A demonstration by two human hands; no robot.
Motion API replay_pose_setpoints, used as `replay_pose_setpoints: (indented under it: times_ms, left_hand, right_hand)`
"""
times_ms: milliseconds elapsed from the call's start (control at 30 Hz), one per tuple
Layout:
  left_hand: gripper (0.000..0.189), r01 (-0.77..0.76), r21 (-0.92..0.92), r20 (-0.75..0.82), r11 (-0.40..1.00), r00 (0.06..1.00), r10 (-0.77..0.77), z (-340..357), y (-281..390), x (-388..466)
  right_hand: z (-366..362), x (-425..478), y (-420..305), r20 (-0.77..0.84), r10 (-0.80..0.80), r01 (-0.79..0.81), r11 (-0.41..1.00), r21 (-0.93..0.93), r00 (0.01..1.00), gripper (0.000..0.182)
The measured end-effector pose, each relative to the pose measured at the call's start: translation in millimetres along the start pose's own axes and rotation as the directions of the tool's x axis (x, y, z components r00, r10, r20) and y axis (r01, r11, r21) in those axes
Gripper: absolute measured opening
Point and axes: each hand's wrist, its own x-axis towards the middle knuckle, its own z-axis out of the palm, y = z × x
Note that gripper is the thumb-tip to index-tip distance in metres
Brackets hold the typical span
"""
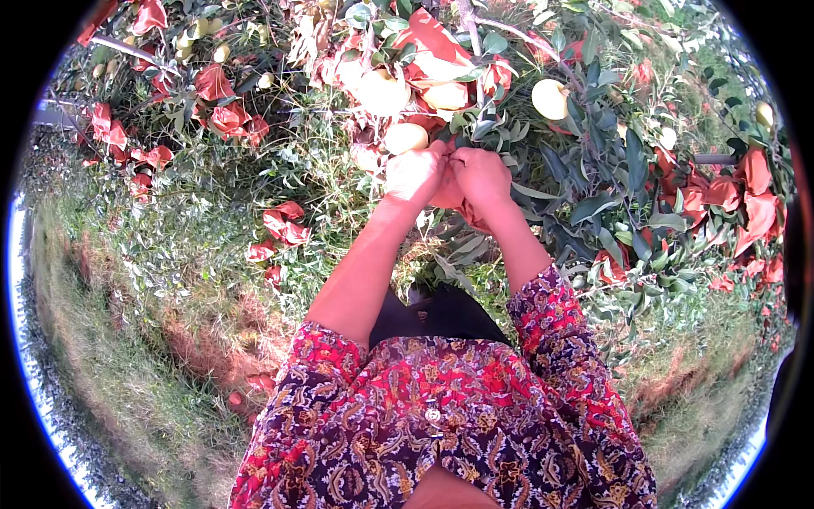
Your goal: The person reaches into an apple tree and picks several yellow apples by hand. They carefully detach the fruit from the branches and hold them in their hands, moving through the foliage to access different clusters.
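Observation:
Both hands meet at a red fruit bag (pixel 448 192) among the branches of a fruit tree. My left hand (pixel 413 173) pinches its upper edge, and my right hand (pixel 482 177) grips it just beside, fingertips almost touching. Whatever the bag encloses is hidden. A pale yellow apple (pixel 406 138) hangs right above my left hand. Higher up are a larger, sunlit pale apple (pixel 383 93) and another apple (pixel 445 95) partly wrapped in red bag material (pixel 432 48). To the right of these, one more pale apple (pixel 550 99) hangs bare among leaves.
Leafy branches (pixel 591 153) spread close by on the right, with red bags (pixel 757 191) beyond. More red bags (pixel 229 118) and small pale fruits (pixel 197 32) hang at upper left. Red bags (pixel 286 224) also lie low in the grass. A thin branch (pixel 528 38) crosses above my hands.

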Motion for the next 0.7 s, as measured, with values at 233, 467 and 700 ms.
replay_pose_setpoints:
  times_ms: [233, 467, 700]
  left_hand:
    - [0.017, 0.062, -0.049, -0.126, 0.997, 0.99, -0.068, 16, 11, 2]
    - [0.017, 0.068, -0.005, -0.155, 0.998, 0.986, -0.068, 21, 4, 0]
    - [0.02, 0.197, -0.014, -0.124, 0.98, 0.972, -0.197, 29, -15, -31]
  right_hand:
    - [16, -7, 7, -0.128, -0.044, 0.032, 0.995, -0.094, 0.991, 0.019]
    - [19, -27, 15, -0.234, -0.025, 0.025, 1.0, -0.004, 0.972, 0.017]
    - [29, -35, 23, -0.314, -0.007, 0.042, 0.994, 0.105, 0.949, 0.016]
